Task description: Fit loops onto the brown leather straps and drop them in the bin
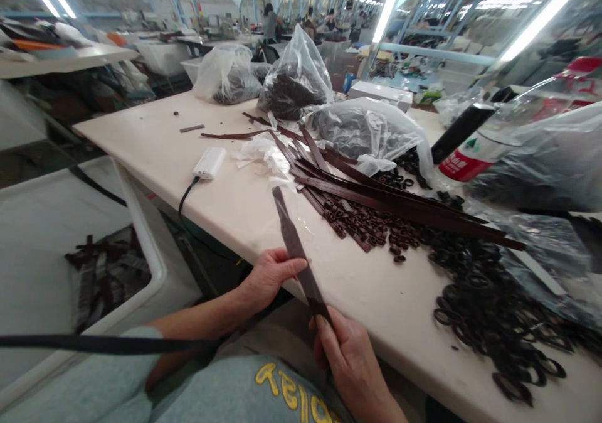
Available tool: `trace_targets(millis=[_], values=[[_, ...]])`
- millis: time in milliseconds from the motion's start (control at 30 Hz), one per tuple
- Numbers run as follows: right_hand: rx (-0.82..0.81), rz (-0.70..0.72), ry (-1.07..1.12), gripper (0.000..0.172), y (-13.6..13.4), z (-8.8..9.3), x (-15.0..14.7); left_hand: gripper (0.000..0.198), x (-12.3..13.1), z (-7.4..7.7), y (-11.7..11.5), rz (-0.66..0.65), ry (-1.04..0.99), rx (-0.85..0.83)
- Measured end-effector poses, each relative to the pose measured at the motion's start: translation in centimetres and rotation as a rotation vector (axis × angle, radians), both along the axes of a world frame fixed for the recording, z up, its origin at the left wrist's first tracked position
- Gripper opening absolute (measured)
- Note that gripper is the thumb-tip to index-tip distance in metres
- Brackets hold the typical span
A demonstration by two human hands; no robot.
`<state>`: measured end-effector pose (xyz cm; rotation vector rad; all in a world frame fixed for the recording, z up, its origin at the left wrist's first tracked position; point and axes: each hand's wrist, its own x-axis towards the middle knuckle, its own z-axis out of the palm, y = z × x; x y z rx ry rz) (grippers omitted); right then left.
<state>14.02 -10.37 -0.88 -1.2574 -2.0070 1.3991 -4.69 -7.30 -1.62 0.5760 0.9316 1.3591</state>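
Both hands hold one dark brown leather strap (294, 241), which slants over the table's near edge with its narrower end pointing away from me. My left hand (270, 275) pinches it near the middle, thumb on top. Lower down, my right hand (345, 341) grips the strap close to my body, and its lower end is hidden there. Beyond the hands lies a bundle of long brown straps (367, 187), partly on top of a heap of small brown loops (371, 222). Many black loops (484, 285) spread to the right.
Clear plastic bags with dark contents (294, 84) stand at the back of the table (254, 203). A white box-shaped device (209, 163) with a black cable lies left. A red-labelled bottle (470, 159) tilts at right. A white bin (155, 266) with strap pieces stands at lower left.
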Motion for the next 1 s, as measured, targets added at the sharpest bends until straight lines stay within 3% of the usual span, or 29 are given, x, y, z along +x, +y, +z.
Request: trace_targets(millis=[167, 233, 367, 567, 633, 767, 933, 1000], values=[[0.034, -0.020, 0.071, 0.039, 0.5, 0.0, -0.4, 0.030, 0.8, -0.1, -1.6, -0.248, 0.062, -0.026], [0.032, 0.004, 0.073, 0.039, 0.5, 0.0, -0.3, 0.036, 0.2, 0.5, -0.9, -0.190, 0.016, -0.015], [0.027, 0.026, 0.042, 0.039, 0.5, 0.2, -0.3, 0.038, -1.0, 1.3, 0.8, 0.060, -0.029, 0.036], [0.063, -0.031, 0.117, 0.040, 0.9, 0.1, -0.4, 0.033, 0.2, 1.0, -0.5, -0.290, 0.058, -0.019], [0.060, -0.011, 0.119, 0.039, 0.9, 0.1, -0.2, 0.039, 0.0, 1.3, 0.0, -0.244, 0.030, 0.019], [0.052, 0.007, 0.070, 0.036, 1.0, 0.1, 0.0, 0.038, -0.6, 1.7, 1.5, -0.004, -0.018, 0.068], [0.110, -0.053, 0.098, 0.039, 1.4, 0.0, -0.2, 0.032, 0.5, 1.0, 0.0, -0.299, 0.042, -0.042], [0.110, -0.013, 0.099, 0.038, 1.3, -0.2, -0.1, 0.036, 0.4, 1.2, 0.2, -0.259, -0.001, -0.014]])
